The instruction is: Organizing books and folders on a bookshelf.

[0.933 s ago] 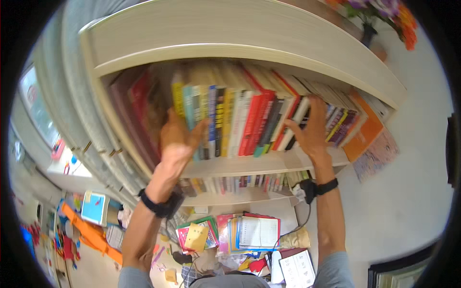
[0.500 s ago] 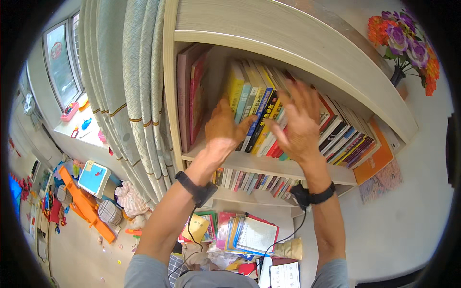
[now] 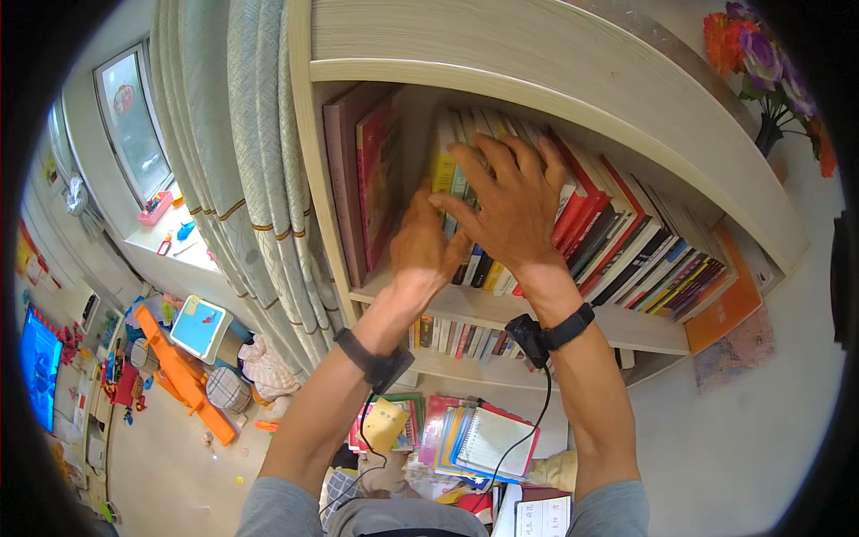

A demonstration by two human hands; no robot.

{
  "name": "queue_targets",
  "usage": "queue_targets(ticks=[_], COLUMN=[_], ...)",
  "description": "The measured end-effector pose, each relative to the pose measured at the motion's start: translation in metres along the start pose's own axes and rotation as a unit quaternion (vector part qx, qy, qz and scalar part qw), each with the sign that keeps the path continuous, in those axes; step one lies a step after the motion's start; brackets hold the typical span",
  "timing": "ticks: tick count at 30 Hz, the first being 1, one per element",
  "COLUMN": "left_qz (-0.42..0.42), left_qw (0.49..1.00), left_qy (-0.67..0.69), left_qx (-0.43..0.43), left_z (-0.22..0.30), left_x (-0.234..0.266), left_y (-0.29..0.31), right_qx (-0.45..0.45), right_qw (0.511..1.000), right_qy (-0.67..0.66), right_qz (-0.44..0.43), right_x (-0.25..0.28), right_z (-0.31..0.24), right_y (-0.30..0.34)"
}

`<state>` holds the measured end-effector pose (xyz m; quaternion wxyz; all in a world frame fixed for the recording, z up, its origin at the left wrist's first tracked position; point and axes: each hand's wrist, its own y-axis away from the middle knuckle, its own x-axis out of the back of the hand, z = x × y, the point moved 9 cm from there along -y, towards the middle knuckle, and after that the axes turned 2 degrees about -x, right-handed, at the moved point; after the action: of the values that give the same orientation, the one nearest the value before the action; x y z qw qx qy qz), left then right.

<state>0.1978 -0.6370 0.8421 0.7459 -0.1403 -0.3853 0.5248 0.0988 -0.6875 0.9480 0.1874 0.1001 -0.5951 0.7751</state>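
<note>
The left hand (image 3: 428, 249) seems to brace the left end, beside a gap, of the multicoloured paper books (image 3: 595, 228) on the pale wooden shelf (image 3: 640, 331); whether its grip closes, I cannot tell. The right hand (image 3: 514, 210) splays wide across them, apparently for steadiness

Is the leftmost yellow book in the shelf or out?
In: the yellow book stands under the top board, lined up with other books.

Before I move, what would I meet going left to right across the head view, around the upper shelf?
Window → curtain → standing red-covered book → left hand → right hand → red-spined books → orange folder-like item.
</note>
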Motion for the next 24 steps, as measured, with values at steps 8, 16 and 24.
queue_targets(ticks=[8, 16, 24], left_qz=[-0.023, -0.075, -0.063], left_qw=[0.999, 0.997, 0.998], left_qy=[-0.035, -0.025, -0.024], left_qx=[-0.004, -0.019, 0.005], left_z=[-0.005, -0.040, -0.043], left_x=[0.001, -0.007, -0.009], left_y=[0.006, 0.049, 0.045], right_qx=[-0.006, 0.011, 0.021], right_qw=[0.999, 0.997, 0.997], right_qy=[-0.002, -0.019, 0.011], right_qz=[0.044, 0.073, 0.079], right_x=[-0.005, -0.007, -0.012], right_z=[0.007, 0.010, 0.009], right_y=[0.002, 0.004, 0.008])
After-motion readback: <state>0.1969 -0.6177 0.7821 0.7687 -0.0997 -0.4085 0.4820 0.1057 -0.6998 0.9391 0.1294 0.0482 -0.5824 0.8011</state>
